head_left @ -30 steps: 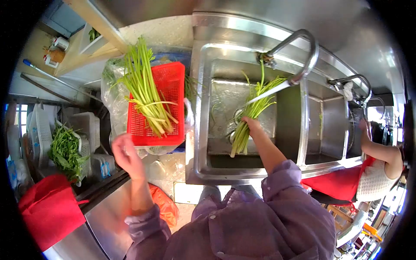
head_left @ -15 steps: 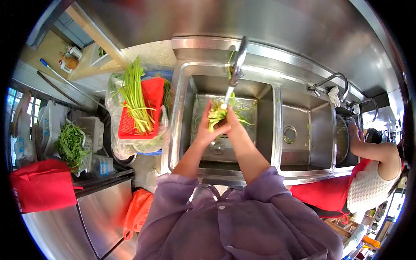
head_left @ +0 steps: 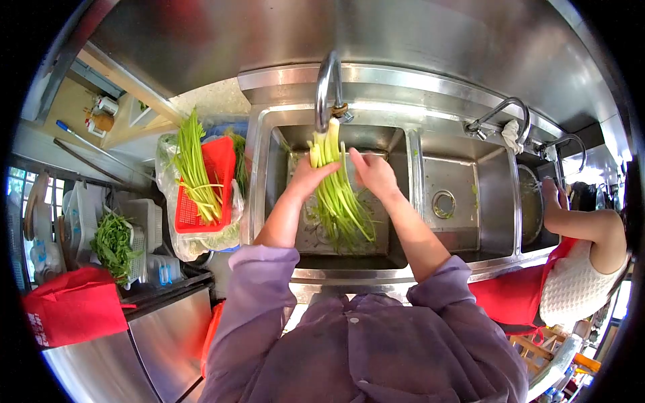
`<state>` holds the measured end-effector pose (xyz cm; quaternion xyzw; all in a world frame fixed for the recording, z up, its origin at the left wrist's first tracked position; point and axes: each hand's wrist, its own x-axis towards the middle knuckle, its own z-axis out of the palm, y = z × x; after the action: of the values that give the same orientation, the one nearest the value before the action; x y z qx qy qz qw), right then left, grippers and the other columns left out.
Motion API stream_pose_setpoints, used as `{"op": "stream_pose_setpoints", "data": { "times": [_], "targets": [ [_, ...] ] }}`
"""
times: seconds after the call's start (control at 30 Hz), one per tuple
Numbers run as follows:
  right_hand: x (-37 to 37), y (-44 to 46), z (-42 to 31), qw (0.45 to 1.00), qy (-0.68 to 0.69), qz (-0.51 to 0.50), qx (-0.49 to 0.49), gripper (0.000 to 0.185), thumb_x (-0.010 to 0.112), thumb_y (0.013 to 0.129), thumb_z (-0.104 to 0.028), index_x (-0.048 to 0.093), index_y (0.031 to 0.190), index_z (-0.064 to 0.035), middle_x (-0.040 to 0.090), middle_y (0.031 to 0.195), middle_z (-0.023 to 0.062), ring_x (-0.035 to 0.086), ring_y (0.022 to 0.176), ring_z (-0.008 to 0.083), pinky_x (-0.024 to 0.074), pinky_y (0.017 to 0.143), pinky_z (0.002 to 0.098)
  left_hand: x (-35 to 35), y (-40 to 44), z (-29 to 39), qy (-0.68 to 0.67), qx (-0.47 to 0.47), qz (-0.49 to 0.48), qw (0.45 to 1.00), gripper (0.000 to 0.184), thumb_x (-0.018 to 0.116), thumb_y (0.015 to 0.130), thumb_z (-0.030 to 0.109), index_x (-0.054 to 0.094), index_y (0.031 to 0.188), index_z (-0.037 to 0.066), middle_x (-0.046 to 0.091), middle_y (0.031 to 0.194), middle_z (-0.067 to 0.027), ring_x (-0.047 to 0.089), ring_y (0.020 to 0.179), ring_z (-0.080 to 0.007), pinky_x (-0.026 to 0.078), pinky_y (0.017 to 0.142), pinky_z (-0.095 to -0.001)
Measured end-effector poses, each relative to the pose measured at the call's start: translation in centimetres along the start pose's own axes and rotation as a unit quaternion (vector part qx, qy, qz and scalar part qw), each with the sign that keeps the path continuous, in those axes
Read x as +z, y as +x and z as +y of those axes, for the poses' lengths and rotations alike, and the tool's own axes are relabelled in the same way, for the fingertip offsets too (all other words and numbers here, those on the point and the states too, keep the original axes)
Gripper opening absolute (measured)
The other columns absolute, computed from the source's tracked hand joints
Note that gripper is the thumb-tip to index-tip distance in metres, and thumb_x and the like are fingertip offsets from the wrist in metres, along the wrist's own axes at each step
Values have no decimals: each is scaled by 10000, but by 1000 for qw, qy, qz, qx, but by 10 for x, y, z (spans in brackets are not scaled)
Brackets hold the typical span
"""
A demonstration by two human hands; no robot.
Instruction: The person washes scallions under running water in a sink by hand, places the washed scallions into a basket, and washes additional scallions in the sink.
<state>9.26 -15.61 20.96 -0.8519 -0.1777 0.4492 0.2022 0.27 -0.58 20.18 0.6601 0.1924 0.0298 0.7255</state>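
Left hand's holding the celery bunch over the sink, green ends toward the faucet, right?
Not the ends: the head view shows the pale ends toward the faucet and the green ends pointing away. The left hand does hold the celery bunch over the sink.

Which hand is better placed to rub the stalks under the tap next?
Probably the right hand: it looks free beside the stalks, while the left hand grips them under the tap.

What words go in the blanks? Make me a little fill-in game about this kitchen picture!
1. The bunch of stalks is gripped by the person's ____ hand.
2. The plastic basket under the other stalks is ____.
3. The person's shirt is ____.

Missing words: left; red; purple.
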Motion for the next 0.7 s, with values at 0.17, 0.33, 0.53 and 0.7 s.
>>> {"op": "stream_pose_setpoints", "data": {
  "times": [0.17, 0.33, 0.53, 0.7],
  "targets": [
    [43, 41, -55, 838, 377, 195, -344, 347, 548, 820, -317, 518, 972, -6, 577, 817, 77, 542, 776, 151, 439, 733, 282, -15, -4, -43, -68, -17, -76, 995, 420, 660, 691, 63, 497, 1077, 30, 556, 983, -46, 526, 913, -147, 404, 812, -285],
    [28, 27, -87, 877, 432, 126, -168, 407, 510, 830, -389, 561, 840, 15, 579, 702, 93, 550, 711, 118, 449, 667, 280, -35, -9, -31, -136, -40, -52, 989, 415, 652, 693, 38, 496, 1078, 30, 552, 993, -31, 526, 917, -149, 405, 809, -286],
    [26, 30, -61, 921, 90, 240, -293, 407, 537, 811, -349, 519, 1009, 6, 604, 846, 86, 569, 809, 187, 441, 715, 296, -46, -7, -30, -119, -36, -73, 990, 422, 685, 680, 120, 513, 1052, 23, 564, 956, -36, 532, 856, -134, 415, 757, -270],
    [28, 35, -31, 844, 368, 191, -340, 348, 666, 719, -158, 497, 983, -6, 505, 635, -3, 448, 580, 52, 398, 540, 209, -36, 0, -31, -136, -8, -49, 990, 404, 690, 687, 136, 517, 1030, 11, 578, 926, -60, 544, 814, -128, 440, 707, -260]
  ]
}}
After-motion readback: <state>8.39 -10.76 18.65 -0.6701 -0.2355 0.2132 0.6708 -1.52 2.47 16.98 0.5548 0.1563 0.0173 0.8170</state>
